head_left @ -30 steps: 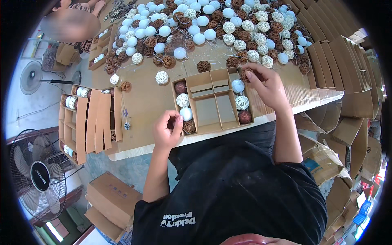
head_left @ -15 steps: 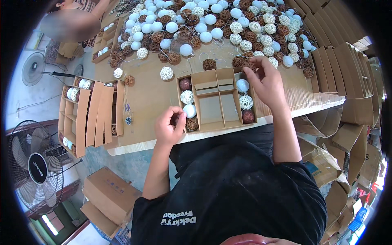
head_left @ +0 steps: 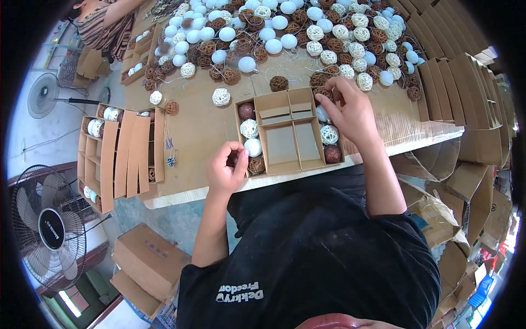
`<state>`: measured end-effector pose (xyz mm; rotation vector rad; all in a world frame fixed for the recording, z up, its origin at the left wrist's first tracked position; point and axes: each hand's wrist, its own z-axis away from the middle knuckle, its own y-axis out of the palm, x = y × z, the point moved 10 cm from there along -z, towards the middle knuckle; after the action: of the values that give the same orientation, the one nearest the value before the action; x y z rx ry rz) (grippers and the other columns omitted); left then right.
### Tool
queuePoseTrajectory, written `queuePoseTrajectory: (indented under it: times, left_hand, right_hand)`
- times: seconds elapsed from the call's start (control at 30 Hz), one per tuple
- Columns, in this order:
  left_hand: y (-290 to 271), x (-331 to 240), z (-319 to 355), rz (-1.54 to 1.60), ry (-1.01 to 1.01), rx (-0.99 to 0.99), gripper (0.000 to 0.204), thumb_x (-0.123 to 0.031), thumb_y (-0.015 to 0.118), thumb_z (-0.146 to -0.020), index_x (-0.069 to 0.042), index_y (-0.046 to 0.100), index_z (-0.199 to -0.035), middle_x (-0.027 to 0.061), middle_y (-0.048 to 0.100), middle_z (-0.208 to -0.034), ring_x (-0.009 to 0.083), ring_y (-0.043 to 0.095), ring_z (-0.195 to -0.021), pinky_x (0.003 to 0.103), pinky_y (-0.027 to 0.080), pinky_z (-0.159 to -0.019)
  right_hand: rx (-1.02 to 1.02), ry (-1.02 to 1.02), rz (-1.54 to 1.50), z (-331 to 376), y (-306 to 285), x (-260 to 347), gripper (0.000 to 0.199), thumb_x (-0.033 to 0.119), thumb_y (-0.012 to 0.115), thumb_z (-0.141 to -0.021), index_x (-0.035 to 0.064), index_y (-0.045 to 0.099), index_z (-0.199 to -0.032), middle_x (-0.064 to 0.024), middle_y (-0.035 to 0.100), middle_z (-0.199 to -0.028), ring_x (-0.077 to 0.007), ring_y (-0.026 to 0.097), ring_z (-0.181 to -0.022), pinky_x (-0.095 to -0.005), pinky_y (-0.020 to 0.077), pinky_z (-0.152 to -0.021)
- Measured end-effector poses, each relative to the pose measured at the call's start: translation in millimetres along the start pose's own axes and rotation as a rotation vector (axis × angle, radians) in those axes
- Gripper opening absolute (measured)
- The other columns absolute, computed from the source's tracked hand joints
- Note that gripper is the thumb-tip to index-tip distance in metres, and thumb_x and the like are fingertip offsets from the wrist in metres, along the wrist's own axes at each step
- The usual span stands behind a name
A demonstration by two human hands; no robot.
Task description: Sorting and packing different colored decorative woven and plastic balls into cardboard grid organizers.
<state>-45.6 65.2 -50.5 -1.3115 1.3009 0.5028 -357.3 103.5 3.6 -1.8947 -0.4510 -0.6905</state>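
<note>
A divided cardboard box (head_left: 279, 169) lies on the table in front of me. Its left column holds a dark red glitter ball (head_left: 246, 111), a white wicker ball (head_left: 249, 129), a smooth white ball (head_left: 252, 147) and a brown wicker ball (head_left: 256, 165). My left hand (head_left: 226, 167) is closed at the box's left wall, beside the smooth white ball. At the far right corner, my right hand (head_left: 352, 112) grips a brown wicker ball (head_left: 323, 94) at the end compartment. Below it are a smooth white ball, partly hidden by my fingers, another white wicker ball (head_left: 329, 134) and a dark red ball (head_left: 332, 154).
A large pile of white and brown balls (head_left: 267, 34) with strings covers the table's far side. Divided boxes (head_left: 131, 153) stand at the left, and more cardboard boxes (head_left: 449, 90) at the right. Another person (head_left: 107, 24) is at far left. A fan (head_left: 50, 227) stands beside the table.
My right hand has moved slightly left and down, bringing the brown wicker ball to the box's far right compartment. The left hand has stayed at the box's left side.
</note>
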Motion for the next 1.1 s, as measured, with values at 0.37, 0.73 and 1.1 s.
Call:
queuePoseTrajectory:
  times: [0.37, 0.73, 1.1]
  left_hand:
    - [-2.8, 4.1, 2.6, -0.034, -0.017, -0.012, 0.012, -0.012, 0.076, -0.094, -0.004, 0.067, -0.092, 0.0005, 0.064, -0.073, 0.0075, 0.057, -0.061, 0.025, 0.045, -0.056]
    - [-3.4, 8.3, 4.8, -0.018, -0.063, -0.003, 0.013, -0.012, 0.076, -0.095, -0.003, 0.067, -0.093, -0.0004, 0.063, -0.073, 0.0065, 0.056, -0.062, 0.024, 0.045, -0.057]
    - [-2.6, 3.5, 4.3, -0.055, -0.032, -0.021, 0.011, -0.009, 0.076, -0.093, -0.003, 0.067, -0.091, 0.0002, 0.062, -0.071, 0.0073, 0.055, -0.061, 0.025, 0.044, -0.056]
  right_hand:
    - [0.195, 0.094, -0.040, -3.5, 9.4, -4.5, 0.026, 0.024, 0.076, -0.093, 0.0053, 0.067, -0.109, -0.0160, 0.067, -0.084, -0.0333, 0.064, -0.072, -0.0439, 0.0495, -0.067]
    - [-0.049, -0.122, 0.074, 11.2, -21.5, 42.4, 0.069, 0.040, 0.075, -0.096, -0.0014, 0.050, -0.145, -0.0253, 0.054, -0.144, -0.0446, 0.051, -0.135, -0.0535, 0.0433, -0.112]
    - [-0.145, -0.003, 0.059, 43.4, -20.3, 19.7, 0.021, 0.017, 0.081, -0.086, 0.0046, 0.072, -0.101, -0.0124, 0.066, -0.102, -0.0352, 0.062, -0.100, -0.0445, 0.0513, -0.087]
